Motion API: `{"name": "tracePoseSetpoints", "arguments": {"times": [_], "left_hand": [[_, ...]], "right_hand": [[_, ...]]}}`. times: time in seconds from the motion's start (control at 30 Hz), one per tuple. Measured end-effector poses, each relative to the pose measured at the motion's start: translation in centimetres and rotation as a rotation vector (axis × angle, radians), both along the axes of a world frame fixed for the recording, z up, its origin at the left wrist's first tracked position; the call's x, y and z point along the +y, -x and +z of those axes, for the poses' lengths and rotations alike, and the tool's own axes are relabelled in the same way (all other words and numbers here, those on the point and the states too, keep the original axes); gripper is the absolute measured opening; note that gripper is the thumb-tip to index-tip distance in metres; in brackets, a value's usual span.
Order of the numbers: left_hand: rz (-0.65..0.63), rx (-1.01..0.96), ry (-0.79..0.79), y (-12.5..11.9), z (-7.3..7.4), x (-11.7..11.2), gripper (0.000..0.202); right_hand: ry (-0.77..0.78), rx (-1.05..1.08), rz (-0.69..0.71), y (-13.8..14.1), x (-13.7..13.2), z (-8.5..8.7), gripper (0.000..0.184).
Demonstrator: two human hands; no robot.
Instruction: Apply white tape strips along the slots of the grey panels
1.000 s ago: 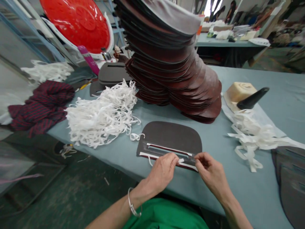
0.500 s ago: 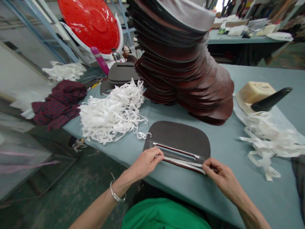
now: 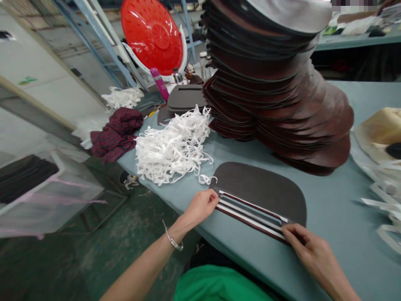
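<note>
A dark grey-brown panel (image 3: 260,184) with rounded corners and a long slot lies flat near the table's front edge. White strips run along the slot and along its front, reddish-brown edge. My left hand (image 3: 204,205) pinches the left end of a narrow white strip (image 3: 250,214), which stretches taut just over the panel. The strip's right end is in the closed fingers of my right hand (image 3: 308,246), at the panel's right front. The fingers hide both strip ends. I cannot tell whether the strip touches the panel along its length.
A tall leaning stack of dark brown leather-like pieces (image 3: 282,96) stands behind the panel. Left of it lies a heap of white strips (image 3: 172,150). A striped cloth (image 3: 117,133) hangs at the table's left end. More white strips and a yellowish block (image 3: 380,129) are at right.
My view has swung left, so things appear farther right. The white strip between my hands now runs straighter, alongside the slot, apart from the front-edge strip it met at the right before.
</note>
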State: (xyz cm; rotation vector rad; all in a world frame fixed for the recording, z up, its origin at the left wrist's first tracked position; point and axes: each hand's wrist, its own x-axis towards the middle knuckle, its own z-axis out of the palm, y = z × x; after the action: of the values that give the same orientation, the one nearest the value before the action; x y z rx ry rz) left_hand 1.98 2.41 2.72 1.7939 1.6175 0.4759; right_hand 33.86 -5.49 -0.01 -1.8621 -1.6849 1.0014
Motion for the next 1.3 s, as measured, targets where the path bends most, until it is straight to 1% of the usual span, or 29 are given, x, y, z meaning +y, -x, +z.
{"name": "tracePoseSetpoints", "arguments": {"times": [0.13, 0.27, 0.4, 0.57, 0.67, 0.73, 0.77, 0.83, 0.9, 0.97, 1.03, 1.17, 1.23, 1.3], "left_hand": [[0.048, 0.028, 0.025, 0.0, -0.7, 0.4, 0.016], [0.069, 0.046, 0.036, 0.0, -1.2, 0.7, 0.017], [0.074, 0.065, 0.037, 0.0, -1.3, 0.8, 0.016], [0.080, 0.096, 0.030, -0.2, -1.3, 0.8, 0.013], [0.090, 0.124, 0.021, -0.4, -1.2, 0.6, 0.012], [0.096, 0.141, -0.024, -0.8, -1.1, 0.3, 0.009], [0.090, 0.156, -0.079, -1.0, -1.2, 0.0, 0.006], [0.040, 0.219, -0.236, -1.4, -1.3, -0.7, 0.004], [-0.038, 0.321, -0.393, -1.7, -1.4, -1.5, 0.009], [-0.106, 0.422, -0.475, -1.9, -1.4, -2.3, 0.015], [-0.165, 0.489, -0.508, -1.8, -1.3, -2.9, 0.018], [-0.302, 0.573, -0.510, -1.6, -0.5, -4.1, 0.033], [-0.332, 0.618, -0.509, -1.7, -0.4, -4.6, 0.040], [-0.334, 0.661, -0.513, -1.9, -0.6, -4.9, 0.043]], "right_hand": [[0.045, -0.091, -0.067, 0.3, 0.2, 0.0, 0.040], [0.073, -0.139, -0.088, 0.5, 0.3, 0.0, 0.041], [0.066, -0.145, -0.096, 0.6, 0.2, 0.0, 0.040], [0.025, -0.153, -0.105, 1.0, 0.3, 0.6, 0.037], [0.044, -0.146, -0.127, 1.0, 0.4, 0.4, 0.037], [0.051, -0.114, -0.135, 0.9, 0.4, 0.0, 0.037], [0.048, -0.094, -0.139, 0.9, 0.4, -0.3, 0.036], [0.031, -0.047, -0.145, 0.8, 0.3, -0.5, 0.034], [0.023, -0.015, -0.152, 0.8, 0.2, -0.4, 0.031], [0.021, -0.005, -0.160, 0.9, 0.2, -0.1, 0.028], [0.020, -0.024, -0.170, 1.0, 0.2, 0.4, 0.024], [0.007, -0.087, -0.191, 1.4, 0.2, 0.9, 0.019], [-0.001, -0.117, -0.191, 1.6, 0.2, 1.0, 0.017], [0.002, -0.160, -0.191, 1.8, 0.4, 1.1, 0.015]]}}
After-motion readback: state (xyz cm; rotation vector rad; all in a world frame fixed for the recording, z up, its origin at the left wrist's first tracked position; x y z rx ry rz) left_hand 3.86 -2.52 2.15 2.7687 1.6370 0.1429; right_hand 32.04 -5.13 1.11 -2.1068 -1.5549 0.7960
